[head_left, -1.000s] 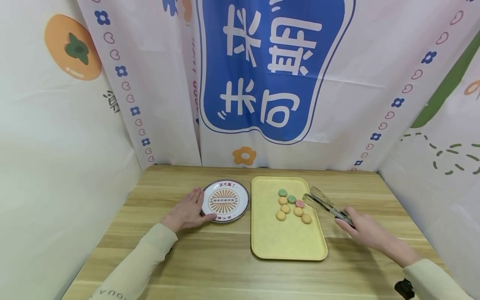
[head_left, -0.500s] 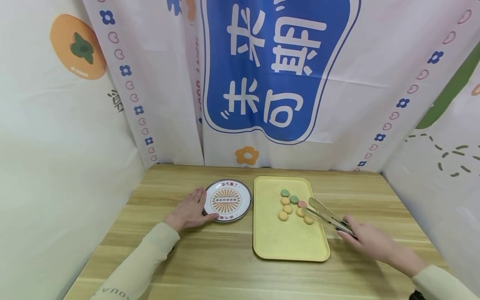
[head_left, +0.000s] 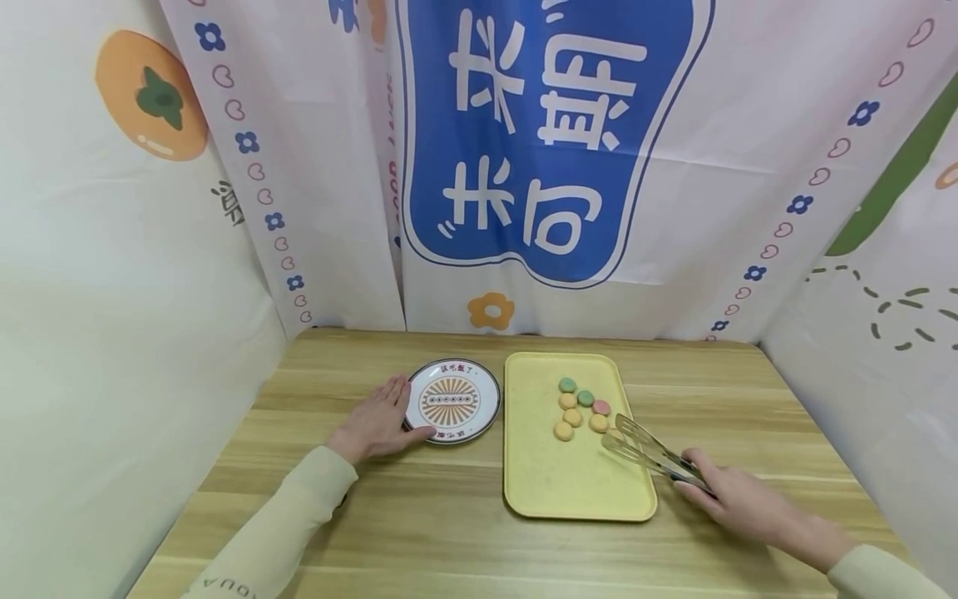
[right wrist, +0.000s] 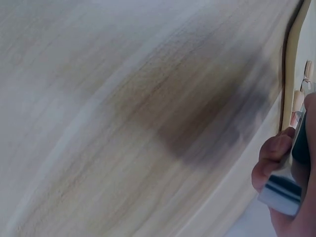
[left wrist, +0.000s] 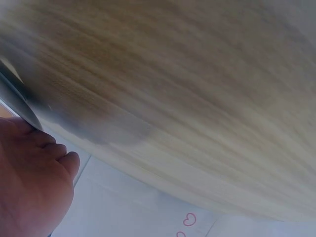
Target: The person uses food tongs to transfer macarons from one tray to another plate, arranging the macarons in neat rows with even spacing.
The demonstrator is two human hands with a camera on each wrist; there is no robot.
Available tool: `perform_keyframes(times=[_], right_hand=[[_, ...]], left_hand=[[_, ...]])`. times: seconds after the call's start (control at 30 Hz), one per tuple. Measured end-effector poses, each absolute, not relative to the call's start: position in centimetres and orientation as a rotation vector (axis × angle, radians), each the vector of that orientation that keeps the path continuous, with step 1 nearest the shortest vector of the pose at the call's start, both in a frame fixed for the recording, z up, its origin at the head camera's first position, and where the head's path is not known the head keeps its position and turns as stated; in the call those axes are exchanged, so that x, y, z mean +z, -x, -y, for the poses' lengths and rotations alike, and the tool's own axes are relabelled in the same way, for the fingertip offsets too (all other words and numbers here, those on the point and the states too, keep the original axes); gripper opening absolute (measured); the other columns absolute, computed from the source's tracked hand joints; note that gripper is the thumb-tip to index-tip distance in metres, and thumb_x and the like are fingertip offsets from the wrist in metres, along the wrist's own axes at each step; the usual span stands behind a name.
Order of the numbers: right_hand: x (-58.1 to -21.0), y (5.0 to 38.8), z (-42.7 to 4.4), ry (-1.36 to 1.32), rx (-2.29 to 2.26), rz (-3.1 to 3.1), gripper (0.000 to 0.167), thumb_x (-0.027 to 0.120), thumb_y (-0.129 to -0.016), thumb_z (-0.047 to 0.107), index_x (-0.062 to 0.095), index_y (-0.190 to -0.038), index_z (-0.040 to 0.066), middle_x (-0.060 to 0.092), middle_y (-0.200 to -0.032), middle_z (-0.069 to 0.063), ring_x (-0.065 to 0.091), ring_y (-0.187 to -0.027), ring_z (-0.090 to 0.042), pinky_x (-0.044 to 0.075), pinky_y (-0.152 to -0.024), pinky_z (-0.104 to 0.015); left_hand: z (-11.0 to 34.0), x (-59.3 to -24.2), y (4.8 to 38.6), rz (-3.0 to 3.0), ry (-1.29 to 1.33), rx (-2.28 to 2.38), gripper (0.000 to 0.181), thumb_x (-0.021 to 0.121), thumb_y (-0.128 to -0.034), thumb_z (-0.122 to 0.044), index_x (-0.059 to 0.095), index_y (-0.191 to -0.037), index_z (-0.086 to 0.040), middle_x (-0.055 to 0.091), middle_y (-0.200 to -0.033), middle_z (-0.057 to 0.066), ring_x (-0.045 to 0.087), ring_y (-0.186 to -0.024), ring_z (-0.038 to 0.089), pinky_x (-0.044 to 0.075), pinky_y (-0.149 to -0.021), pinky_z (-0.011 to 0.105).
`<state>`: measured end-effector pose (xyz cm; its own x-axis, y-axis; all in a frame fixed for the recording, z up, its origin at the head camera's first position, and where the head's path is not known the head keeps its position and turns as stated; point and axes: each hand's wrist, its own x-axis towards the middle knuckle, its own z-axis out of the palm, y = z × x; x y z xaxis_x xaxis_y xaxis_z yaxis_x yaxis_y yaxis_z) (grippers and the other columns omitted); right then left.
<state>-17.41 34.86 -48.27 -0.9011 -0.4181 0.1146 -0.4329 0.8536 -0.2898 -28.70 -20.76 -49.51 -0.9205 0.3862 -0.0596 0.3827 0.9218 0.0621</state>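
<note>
Beside the white patterned plate (head_left: 451, 401), the left hand (head_left: 380, 421) rests with straight fingers at its left rim and the thumb on its lower edge. In the left wrist view, the left hand (left wrist: 37, 177) touches the plate's edge. The right hand (head_left: 752, 504) grips metal tongs (head_left: 659, 459), whose spread tips hang over the right side of the yellow tray (head_left: 576, 491), around the lowest right yellow round piece, partly hidden. In the right wrist view, the right hand (right wrist: 286, 168) has its fingers curled round the tongs' handle (right wrist: 284, 190).
Several other round pieces lie on the tray: yellow (head_left: 564, 431), green (head_left: 567, 385) and one pink (head_left: 601, 407). The tray stands just right of the plate on a wooden table (head_left: 419, 532). Printed cloth (head_left: 337, 166) hangs behind the table and at both sides.
The tongs have moved down and toward the near side of the tray, from beside the pink piece to the lowest right yellow one. The left hand stays at the plate.
</note>
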Motion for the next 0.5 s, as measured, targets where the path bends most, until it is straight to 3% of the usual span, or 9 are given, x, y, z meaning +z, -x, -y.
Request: perform_keyframes(times=[0.23, 0.5], right_hand=[[-48.65, 17.4, -34.79, -0.645, 0.511, 2.979, 0.029, 0.06, -0.098, 0.035, 0.051, -0.119, 0.016, 0.037, -0.058, 0.018, 0.036, -0.047, 0.004, 0.032, -0.043, -0.018], [-48.47, 17.77, -34.58, -0.653, 0.473, 2.962, 0.029, 0.061, -0.097, 0.036, 0.052, -0.118, 0.017, 0.045, -0.063, 0.015, 0.039, -0.053, 0.003, 0.033, -0.047, -0.019]], left_hand=[[20.86, -49.95, 28.79, -3.012, -0.601, 0.07, 0.112, 0.036, -0.0872, -0.081, 0.024, -0.15, 0.012, 0.021, -0.159, 0.029, 0.021, -0.149, 0.041, 0.023, -0.124, 0.048], [20.88, -49.89, 28.82, -3.018, -0.599, 0.069, 0.112, 0.035, -0.0873, -0.081, 0.024, -0.15, 0.011, 0.022, -0.159, 0.029, 0.021, -0.15, 0.04, 0.023, -0.124, 0.047]])
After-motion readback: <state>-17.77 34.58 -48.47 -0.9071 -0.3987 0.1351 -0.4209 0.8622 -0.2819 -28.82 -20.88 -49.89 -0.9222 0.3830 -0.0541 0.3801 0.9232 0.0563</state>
